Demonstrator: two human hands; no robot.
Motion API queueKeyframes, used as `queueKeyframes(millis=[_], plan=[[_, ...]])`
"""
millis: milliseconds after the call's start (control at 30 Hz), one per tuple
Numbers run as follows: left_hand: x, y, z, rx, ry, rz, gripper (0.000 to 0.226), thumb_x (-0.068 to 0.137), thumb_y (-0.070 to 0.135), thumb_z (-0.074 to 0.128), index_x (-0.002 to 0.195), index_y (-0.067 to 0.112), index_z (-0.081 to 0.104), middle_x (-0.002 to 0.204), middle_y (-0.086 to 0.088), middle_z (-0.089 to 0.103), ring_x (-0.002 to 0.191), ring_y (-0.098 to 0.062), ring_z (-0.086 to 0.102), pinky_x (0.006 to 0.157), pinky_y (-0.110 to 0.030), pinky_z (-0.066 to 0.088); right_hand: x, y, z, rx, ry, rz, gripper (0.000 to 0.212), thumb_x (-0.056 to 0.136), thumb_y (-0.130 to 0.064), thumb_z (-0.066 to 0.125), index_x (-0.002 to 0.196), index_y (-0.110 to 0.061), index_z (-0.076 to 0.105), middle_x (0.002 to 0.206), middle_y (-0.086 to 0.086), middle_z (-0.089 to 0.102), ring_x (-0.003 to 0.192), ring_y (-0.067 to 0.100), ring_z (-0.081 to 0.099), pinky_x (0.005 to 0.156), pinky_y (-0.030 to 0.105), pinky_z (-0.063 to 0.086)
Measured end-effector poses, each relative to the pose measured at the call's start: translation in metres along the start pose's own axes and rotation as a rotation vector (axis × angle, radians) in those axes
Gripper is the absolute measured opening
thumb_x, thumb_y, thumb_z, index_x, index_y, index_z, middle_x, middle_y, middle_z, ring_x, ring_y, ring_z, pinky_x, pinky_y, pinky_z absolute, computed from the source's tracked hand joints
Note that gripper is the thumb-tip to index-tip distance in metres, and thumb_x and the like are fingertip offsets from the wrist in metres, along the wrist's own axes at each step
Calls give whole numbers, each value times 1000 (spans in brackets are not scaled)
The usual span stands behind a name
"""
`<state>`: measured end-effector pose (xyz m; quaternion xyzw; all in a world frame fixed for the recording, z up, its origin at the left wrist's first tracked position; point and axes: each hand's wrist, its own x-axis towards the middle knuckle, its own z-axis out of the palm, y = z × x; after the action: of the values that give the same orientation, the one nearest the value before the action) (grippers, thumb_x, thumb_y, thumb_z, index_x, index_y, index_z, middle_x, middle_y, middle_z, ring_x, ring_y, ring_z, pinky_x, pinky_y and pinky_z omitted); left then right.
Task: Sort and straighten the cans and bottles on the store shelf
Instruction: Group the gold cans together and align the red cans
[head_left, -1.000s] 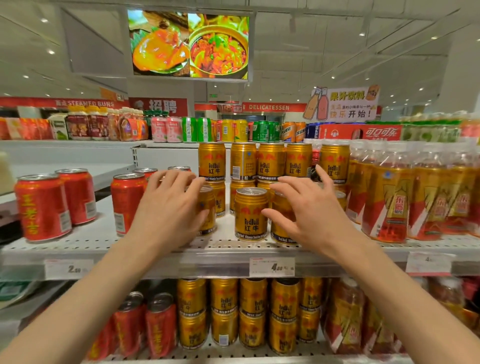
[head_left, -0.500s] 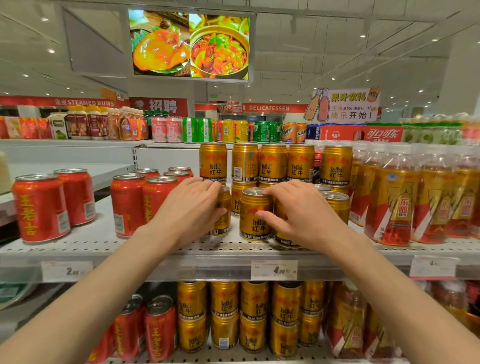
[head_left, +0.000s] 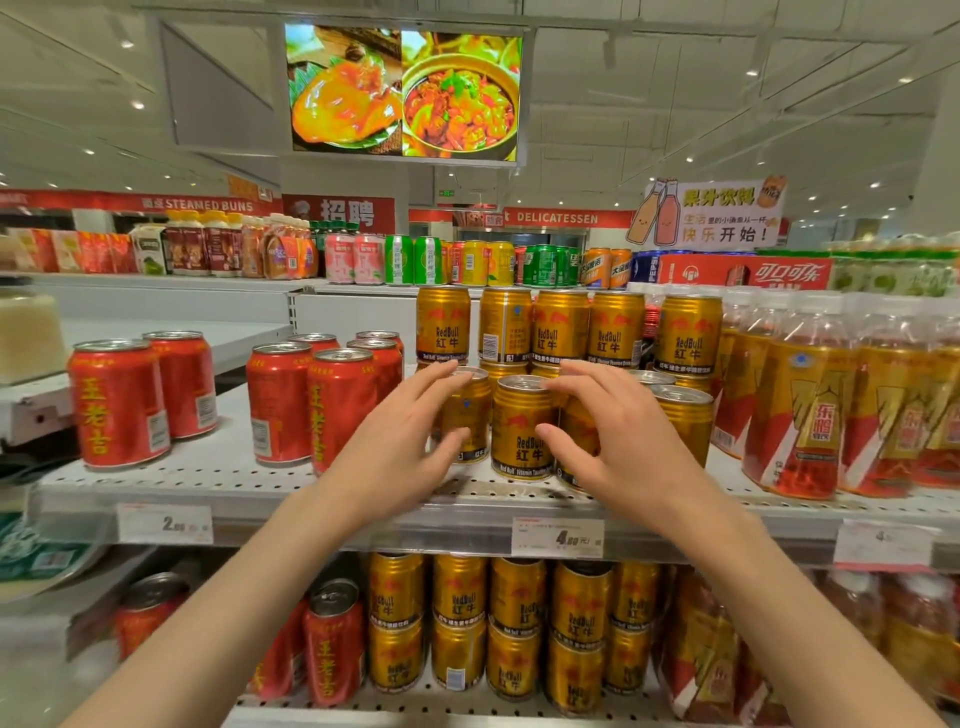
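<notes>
Both hands loose, grasping nothing: left hand (head_left: 395, 441) beside a gold can (head_left: 470, 415), right hand (head_left: 618, 441) at the front Red Bull can (head_left: 522, 428) above the 4.80 price tag (head_left: 557, 537) (shelf edge close); a nudge could topple cans forward.

The right hand (head_left: 618, 441) hides most of a gold can (head_left: 576, 441); the bottles (head_left: 883, 405) at right are blurred.

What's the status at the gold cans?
Left hand open beside left gold can. Right hand open over the right one. Middle can stands free. Nothing blocking.
</notes>
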<state>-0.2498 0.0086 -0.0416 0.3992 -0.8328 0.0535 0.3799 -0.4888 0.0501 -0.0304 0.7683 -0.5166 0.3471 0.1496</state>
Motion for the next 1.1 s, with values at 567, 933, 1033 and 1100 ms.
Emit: queueKeyframes(millis=[567, 933, 1033, 1100], plan=[[-156, 33, 24, -560, 173, -559, 31, 92, 20, 68, 120, 34, 63, 105, 11, 72, 99, -10, 68, 82, -17, 52, -141, -35, 44, 741, -75, 412, 15, 90, -33, 69, 104, -39, 67, 97, -22, 69, 86, 7, 65, 69, 10, 49], [-228, -42, 22, -685, 45, -694, 28, 92, 20, 69, 113, 37, 64, 101, 13, 73, 93, -7, 67, 83, -18, 52, -176, -92, 120, 645, -223, 732, 11, 92, -33, 70, 101, -38, 68, 85, -15, 72, 76, 11, 66, 65, 16, 50], [-240, -77, 7, -725, -17, -663, 27, 92, 19, 68, 112, 36, 65, 100, 14, 73, 93, -7, 67, 82, -15, 50, -172, -125, 136, 597, -195, 774, 11, 92, -34, 68, 103, -36, 68, 86, -10, 73, 75, 9, 65, 64, 15, 49], [-244, -104, -5, -718, -43, -625, 28, 92, 16, 69, 112, 35, 65, 99, 15, 73, 90, -8, 68, 81, -17, 52, -164, -149, 147, 562, -164, 790, 11, 93, -34, 68, 104, -34, 68, 87, -9, 73, 75, 6, 64, 64, 13, 48]])
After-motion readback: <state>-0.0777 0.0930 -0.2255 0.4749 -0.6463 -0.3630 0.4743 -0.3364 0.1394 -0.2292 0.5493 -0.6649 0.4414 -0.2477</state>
